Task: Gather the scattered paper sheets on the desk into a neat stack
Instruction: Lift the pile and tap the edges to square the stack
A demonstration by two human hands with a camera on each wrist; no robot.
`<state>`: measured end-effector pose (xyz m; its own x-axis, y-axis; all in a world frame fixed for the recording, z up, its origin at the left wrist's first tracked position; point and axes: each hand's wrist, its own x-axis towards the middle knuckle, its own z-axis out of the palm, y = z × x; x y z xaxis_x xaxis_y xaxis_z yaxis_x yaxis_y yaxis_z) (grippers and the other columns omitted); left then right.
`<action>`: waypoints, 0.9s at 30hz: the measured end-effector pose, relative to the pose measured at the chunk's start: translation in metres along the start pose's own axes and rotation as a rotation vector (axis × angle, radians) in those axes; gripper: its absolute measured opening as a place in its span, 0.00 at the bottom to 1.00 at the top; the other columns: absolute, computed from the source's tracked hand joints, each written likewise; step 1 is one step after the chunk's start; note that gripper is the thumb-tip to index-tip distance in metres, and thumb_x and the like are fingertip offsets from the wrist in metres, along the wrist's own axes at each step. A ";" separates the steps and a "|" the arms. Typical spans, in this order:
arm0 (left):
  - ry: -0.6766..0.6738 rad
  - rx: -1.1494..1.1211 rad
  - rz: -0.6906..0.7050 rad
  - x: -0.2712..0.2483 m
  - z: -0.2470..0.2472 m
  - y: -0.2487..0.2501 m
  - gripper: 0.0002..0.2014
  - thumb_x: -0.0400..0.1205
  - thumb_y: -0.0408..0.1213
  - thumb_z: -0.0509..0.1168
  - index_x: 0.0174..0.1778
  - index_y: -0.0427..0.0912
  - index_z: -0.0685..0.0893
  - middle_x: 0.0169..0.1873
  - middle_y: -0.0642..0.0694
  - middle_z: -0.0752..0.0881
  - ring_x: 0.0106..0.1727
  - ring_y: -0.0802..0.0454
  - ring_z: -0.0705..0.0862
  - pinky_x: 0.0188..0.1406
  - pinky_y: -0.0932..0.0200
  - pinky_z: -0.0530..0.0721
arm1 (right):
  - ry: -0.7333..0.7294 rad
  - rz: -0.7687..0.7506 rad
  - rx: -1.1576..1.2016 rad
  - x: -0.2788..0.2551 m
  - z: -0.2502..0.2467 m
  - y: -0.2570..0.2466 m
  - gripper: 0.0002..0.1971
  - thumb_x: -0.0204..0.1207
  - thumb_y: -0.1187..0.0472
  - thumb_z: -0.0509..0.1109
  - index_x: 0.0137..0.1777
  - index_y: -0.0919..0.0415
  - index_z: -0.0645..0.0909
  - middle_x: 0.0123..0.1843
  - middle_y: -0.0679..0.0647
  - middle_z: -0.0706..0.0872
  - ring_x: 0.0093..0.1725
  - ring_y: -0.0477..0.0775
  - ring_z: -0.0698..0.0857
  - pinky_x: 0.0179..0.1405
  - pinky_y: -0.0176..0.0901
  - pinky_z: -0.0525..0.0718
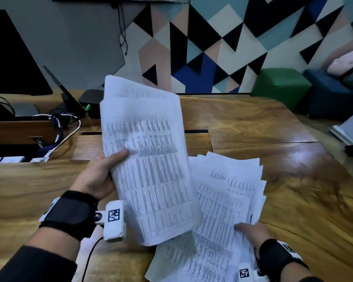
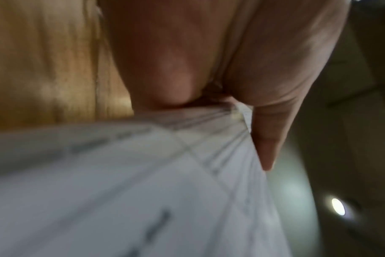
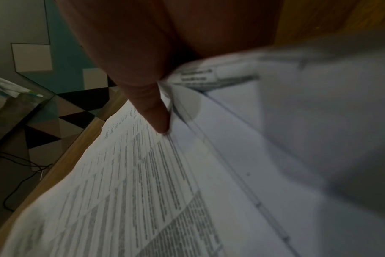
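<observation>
Left: monitor [image 1: 12, 53] and tangled cables [image 1: 59, 127] on wooden desk [image 1: 263, 123].

Left hand [image 1: 99, 176], forearm angled up from lower left, thumb across printed face, fingers hidden behind; grips lifted bundle of printed sheets [image 1: 149, 159], raised above desk, tilted, top leaning away.

Right hand [image 1: 253, 234], low at near edge, thumb on top of fanned pile of printed sheets [image 1: 222, 200], fingers tucked beneath its near corner; pile lies on desk, corners splayed toward right.
</observation>
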<state>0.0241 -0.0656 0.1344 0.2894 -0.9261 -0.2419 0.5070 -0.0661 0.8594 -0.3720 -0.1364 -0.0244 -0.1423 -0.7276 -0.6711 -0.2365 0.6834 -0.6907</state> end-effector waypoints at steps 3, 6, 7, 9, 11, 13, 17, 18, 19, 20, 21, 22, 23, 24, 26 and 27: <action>-0.018 0.007 -0.169 0.007 0.004 -0.022 0.38 0.60 0.38 0.84 0.67 0.32 0.83 0.60 0.32 0.89 0.58 0.38 0.90 0.55 0.42 0.90 | 0.018 0.015 -0.014 -0.001 0.000 -0.003 0.06 0.69 0.72 0.75 0.43 0.76 0.85 0.38 0.69 0.90 0.34 0.64 0.88 0.34 0.49 0.85; 0.022 0.266 -0.325 0.007 0.025 -0.077 0.25 0.66 0.28 0.79 0.61 0.31 0.86 0.56 0.30 0.90 0.53 0.34 0.91 0.57 0.38 0.88 | 0.020 0.025 -0.032 -0.002 -0.002 -0.005 0.04 0.68 0.71 0.75 0.39 0.74 0.84 0.27 0.61 0.89 0.28 0.60 0.86 0.31 0.49 0.87; 0.033 0.378 -0.340 0.008 0.030 -0.097 0.22 0.67 0.27 0.78 0.59 0.31 0.87 0.55 0.31 0.91 0.52 0.34 0.91 0.58 0.38 0.87 | 0.006 0.029 -0.033 -0.002 -0.003 -0.006 0.06 0.67 0.70 0.75 0.41 0.73 0.85 0.29 0.60 0.91 0.31 0.62 0.89 0.35 0.53 0.90; 0.047 0.597 -0.347 0.009 0.038 -0.135 0.17 0.69 0.27 0.78 0.54 0.33 0.89 0.52 0.34 0.93 0.45 0.40 0.93 0.53 0.44 0.89 | -0.040 0.049 -0.022 -0.005 -0.007 -0.007 0.11 0.65 0.70 0.76 0.47 0.73 0.85 0.39 0.67 0.93 0.40 0.69 0.92 0.46 0.67 0.90; 0.101 0.770 -0.341 0.009 0.047 -0.162 0.14 0.70 0.29 0.79 0.50 0.37 0.88 0.48 0.41 0.93 0.41 0.47 0.91 0.49 0.50 0.90 | -0.080 0.068 0.023 -0.008 -0.010 -0.009 0.14 0.67 0.70 0.75 0.53 0.74 0.85 0.46 0.72 0.92 0.45 0.73 0.91 0.52 0.74 0.87; 0.171 0.906 -0.317 0.005 0.054 -0.175 0.16 0.70 0.33 0.79 0.49 0.43 0.81 0.46 0.47 0.89 0.45 0.47 0.87 0.47 0.54 0.85 | -0.104 0.066 0.074 -0.010 -0.012 -0.012 0.19 0.66 0.63 0.79 0.55 0.72 0.85 0.48 0.70 0.92 0.47 0.71 0.92 0.54 0.71 0.87; 0.112 1.230 -0.290 0.002 0.052 -0.191 0.25 0.69 0.56 0.73 0.56 0.48 0.77 0.55 0.48 0.82 0.61 0.45 0.82 0.59 0.50 0.82 | -0.164 0.009 0.135 -0.022 -0.010 -0.014 0.18 0.68 0.50 0.82 0.50 0.61 0.85 0.46 0.60 0.93 0.45 0.62 0.92 0.40 0.48 0.89; 0.053 1.373 -0.291 0.000 0.051 -0.193 0.25 0.70 0.62 0.68 0.57 0.49 0.79 0.57 0.47 0.80 0.62 0.44 0.79 0.62 0.48 0.80 | -0.170 -0.012 0.135 -0.024 -0.008 -0.013 0.15 0.69 0.57 0.82 0.51 0.63 0.86 0.46 0.61 0.93 0.44 0.61 0.92 0.37 0.47 0.89; 0.006 1.488 -0.281 -0.002 0.049 -0.194 0.26 0.72 0.65 0.63 0.59 0.51 0.80 0.59 0.46 0.79 0.64 0.44 0.76 0.64 0.47 0.77 | -0.163 -0.023 0.125 -0.025 -0.005 -0.011 0.14 0.70 0.65 0.81 0.54 0.68 0.86 0.47 0.63 0.93 0.43 0.62 0.92 0.38 0.49 0.89; -0.022 1.552 -0.273 -0.004 0.048 -0.193 0.27 0.73 0.66 0.60 0.62 0.54 0.80 0.61 0.47 0.77 0.65 0.44 0.74 0.66 0.47 0.75 | -0.145 -0.031 0.112 -0.026 -0.002 -0.009 0.15 0.69 0.72 0.79 0.56 0.72 0.86 0.48 0.66 0.92 0.43 0.64 0.92 0.42 0.53 0.90; -0.021 1.564 -0.255 -0.006 0.045 -0.192 0.30 0.74 0.66 0.60 0.69 0.56 0.78 0.64 0.47 0.76 0.67 0.44 0.73 0.68 0.47 0.73 | -0.117 -0.033 0.088 -0.025 0.001 -0.007 0.16 0.69 0.77 0.77 0.57 0.76 0.85 0.49 0.68 0.92 0.44 0.65 0.91 0.47 0.57 0.89; 0.008 1.536 -0.225 -0.008 0.042 -0.189 0.33 0.74 0.65 0.61 0.74 0.56 0.74 0.67 0.47 0.75 0.69 0.44 0.72 0.70 0.48 0.72 | -0.107 -0.039 0.078 -0.027 0.003 -0.007 0.16 0.69 0.78 0.76 0.57 0.77 0.85 0.49 0.69 0.91 0.45 0.66 0.91 0.50 0.59 0.89; 0.053 1.464 -0.201 -0.007 0.035 -0.189 0.36 0.73 0.63 0.65 0.78 0.55 0.71 0.69 0.47 0.74 0.72 0.45 0.72 0.72 0.48 0.72 | -0.105 -0.048 0.085 -0.027 0.004 -0.007 0.16 0.69 0.78 0.76 0.57 0.77 0.85 0.49 0.70 0.91 0.45 0.66 0.91 0.51 0.60 0.88; 0.105 1.364 -0.179 -0.008 0.030 -0.186 0.39 0.72 0.60 0.70 0.79 0.53 0.70 0.69 0.46 0.74 0.72 0.44 0.73 0.73 0.47 0.73 | -0.122 -0.060 0.101 -0.029 0.005 -0.009 0.15 0.69 0.77 0.76 0.57 0.76 0.85 0.49 0.70 0.92 0.46 0.67 0.91 0.53 0.62 0.88; 0.180 1.041 -0.203 -0.005 0.018 -0.177 0.43 0.70 0.48 0.78 0.80 0.46 0.67 0.70 0.42 0.75 0.72 0.43 0.76 0.71 0.45 0.77 | -0.182 -0.095 0.146 -0.031 0.004 -0.016 0.15 0.70 0.76 0.76 0.57 0.75 0.85 0.49 0.69 0.93 0.47 0.70 0.92 0.55 0.66 0.88; 0.187 0.829 -0.243 -0.004 0.012 -0.173 0.44 0.70 0.41 0.80 0.81 0.43 0.66 0.72 0.41 0.76 0.71 0.42 0.79 0.67 0.46 0.80 | -0.224 -0.125 0.168 -0.033 0.003 -0.020 0.16 0.69 0.75 0.77 0.58 0.74 0.85 0.49 0.69 0.93 0.48 0.70 0.92 0.56 0.67 0.87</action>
<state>-0.0747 -0.0550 -0.0076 0.4148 -0.7805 -0.4677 -0.1597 -0.5685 0.8070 -0.3593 -0.1258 0.0112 0.0974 -0.7880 -0.6079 -0.0737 0.6034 -0.7940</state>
